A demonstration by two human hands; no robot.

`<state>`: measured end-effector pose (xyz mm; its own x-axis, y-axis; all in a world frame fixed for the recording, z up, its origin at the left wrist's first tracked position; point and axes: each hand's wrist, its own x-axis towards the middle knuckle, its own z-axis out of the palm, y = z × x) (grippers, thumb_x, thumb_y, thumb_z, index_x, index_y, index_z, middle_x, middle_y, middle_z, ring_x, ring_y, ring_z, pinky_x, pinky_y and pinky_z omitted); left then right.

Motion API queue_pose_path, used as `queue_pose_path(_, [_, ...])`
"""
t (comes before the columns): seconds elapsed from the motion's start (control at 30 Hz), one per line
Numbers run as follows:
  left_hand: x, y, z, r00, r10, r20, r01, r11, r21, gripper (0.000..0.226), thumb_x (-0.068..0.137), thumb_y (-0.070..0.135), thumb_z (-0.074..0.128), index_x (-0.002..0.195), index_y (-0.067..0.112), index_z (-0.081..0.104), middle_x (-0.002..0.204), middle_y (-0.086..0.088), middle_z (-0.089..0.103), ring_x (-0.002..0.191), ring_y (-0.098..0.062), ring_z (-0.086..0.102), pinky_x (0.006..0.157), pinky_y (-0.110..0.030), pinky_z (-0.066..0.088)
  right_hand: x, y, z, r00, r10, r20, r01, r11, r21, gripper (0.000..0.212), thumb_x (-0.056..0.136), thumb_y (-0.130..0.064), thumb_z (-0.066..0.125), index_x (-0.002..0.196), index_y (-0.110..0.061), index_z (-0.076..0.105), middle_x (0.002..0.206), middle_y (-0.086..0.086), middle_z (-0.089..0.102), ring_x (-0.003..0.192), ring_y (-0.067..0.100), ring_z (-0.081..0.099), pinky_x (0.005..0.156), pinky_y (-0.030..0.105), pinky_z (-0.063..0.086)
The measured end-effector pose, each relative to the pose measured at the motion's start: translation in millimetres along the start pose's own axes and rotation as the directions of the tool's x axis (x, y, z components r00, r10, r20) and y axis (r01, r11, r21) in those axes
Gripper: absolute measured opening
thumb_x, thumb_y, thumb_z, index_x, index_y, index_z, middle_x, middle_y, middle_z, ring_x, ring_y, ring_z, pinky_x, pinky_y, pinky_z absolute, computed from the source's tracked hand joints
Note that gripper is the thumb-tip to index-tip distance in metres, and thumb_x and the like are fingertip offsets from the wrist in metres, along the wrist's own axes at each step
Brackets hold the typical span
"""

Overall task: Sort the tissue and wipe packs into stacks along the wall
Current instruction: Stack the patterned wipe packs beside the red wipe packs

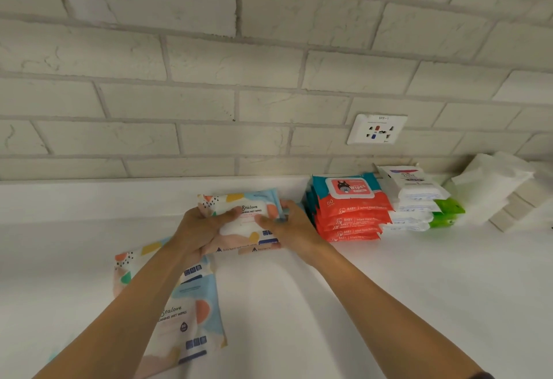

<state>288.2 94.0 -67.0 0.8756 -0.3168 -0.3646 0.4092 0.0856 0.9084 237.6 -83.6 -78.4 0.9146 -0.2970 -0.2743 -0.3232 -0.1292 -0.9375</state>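
A loose pastel pack (185,313) lies nearest; both hands' fingers (230,214) grip the stacked pack (248,214).

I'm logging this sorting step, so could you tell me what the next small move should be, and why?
Probably slide the pastel wet wipes pack, gripped by the left hand and right hand, square onto the matching packs beneath, then let go. It sits atop that stack beside the red baby wipes stack, and another pastel pack lies unsorted nearer.

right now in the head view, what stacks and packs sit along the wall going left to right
pastel wipes pack held by both hands → red baby wipes stack → white and green pack stack → white tissue pile
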Motion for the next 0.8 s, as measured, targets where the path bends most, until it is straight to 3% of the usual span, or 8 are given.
queue_pose_path(0.1, [6, 0, 5, 0.999, -0.02, 0.033, 0.019, 0.999, 0.033, 0.024, 0.08, 0.015, 0.076, 0.1, 0.001, 0.071, 0.093, -0.014, 0.076, 0.079, -0.025, 0.075, 0.057, -0.029, 0.06, -1, 3, -9, 0.998, -0.03, -0.047, 0.03, 1.0, 0.0, 0.057, 0.08, -0.03, 0.079, 0.126, -0.022, 0.047, 0.112, -0.002, 0.063, 0.094, 0.018, 0.07, 0.075, 0.042, 0.061])
queue_pose_path(0.27, [27, -8, 8, 0.999, -0.034, 0.005, 0.033, 0.985, 0.17, 0.031, 0.072, 0.012, 0.084, 0.084, -0.009, 0.064, 0.074, -0.021, 0.068, 0.063, -0.026, 0.065, 0.061, -0.031, 0.054, -5, 5, -15, 0.984, -0.083, -0.159, 0.071, 0.994, -0.078, 0.045, 0.086, -0.026, 0.073, 0.122, -0.022, 0.045, 0.1, -0.011, 0.06, 0.081, 0.008, 0.067, 0.057, 0.017, 0.056])
queue_pose_path(0.37, [35, -13, 17, 0.999, 0.006, -0.046, 0.007, 0.958, 0.287, 0.023, 0.073, 0.003, 0.082, 0.081, -0.006, 0.062, 0.066, -0.021, 0.058, 0.053, -0.023, 0.053, 0.053, -0.031, 0.045, -4, 8, -16, 0.961, -0.122, -0.248, 0.087, 0.985, -0.146, 0.051, 0.087, -0.022, 0.071, 0.129, -0.017, 0.043, 0.117, 0.0, 0.06, 0.094, 0.017, 0.066, 0.065, 0.024, 0.059])
queue_pose_path(0.53, [44, -27, 34, 0.978, 0.112, -0.177, -0.04, 0.929, 0.368, 0.029, 0.067, 0.006, 0.085, 0.09, -0.001, 0.069, 0.076, -0.014, 0.069, 0.05, -0.023, 0.057, 0.044, -0.026, 0.043, 0, 13, -9, 0.919, -0.205, -0.336, 0.089, 0.94, -0.33, 0.057, 0.09, -0.017, 0.066, 0.137, -0.016, 0.033, 0.124, 0.008, 0.058, 0.103, 0.025, 0.064, 0.074, 0.036, 0.059])
queue_pose_path(0.6, [46, -32, 39, 0.964, 0.163, -0.211, -0.064, 0.91, 0.409, 0.024, 0.066, 0.009, 0.086, 0.085, 0.007, 0.071, 0.078, -0.007, 0.071, 0.059, -0.023, 0.063, 0.051, -0.029, 0.051, 0, 15, -7, 0.9, -0.271, -0.342, 0.091, 0.883, -0.46, 0.059, 0.092, -0.016, 0.062, 0.141, -0.017, 0.03, 0.123, 0.008, 0.055, 0.109, 0.025, 0.058, 0.083, 0.037, 0.053])
queue_pose_path(0.7, [44, -36, 44, 0.95, 0.213, -0.228, -0.088, 0.885, 0.458, 0.027, 0.066, 0.015, 0.087, 0.087, 0.018, 0.07, 0.088, -0.001, 0.071, 0.08, -0.025, 0.069, 0.072, -0.038, 0.059, -1, 20, -5, 0.902, -0.319, -0.292, 0.075, 0.779, -0.622, 0.048, 0.095, -0.017, 0.056, 0.138, -0.02, 0.036, 0.122, 0.008, 0.047, 0.109, 0.025, 0.052, 0.083, 0.033, 0.048])
queue_pose_path(0.8, [42, -37, 47, 0.94, 0.25, -0.232, -0.099, 0.85, 0.517, 0.04, 0.069, 0.02, 0.087, 0.104, 0.014, 0.069, 0.094, 0.0, 0.067, 0.084, -0.022, 0.064, 0.074, -0.029, 0.054, 0, 23, -5, 0.921, -0.297, -0.251, 0.057, 0.742, -0.668, 0.04, 0.096, -0.019, 0.055, 0.134, -0.019, 0.043, 0.128, 0.009, 0.043, 0.112, 0.025, 0.05, 0.088, 0.034, 0.049])
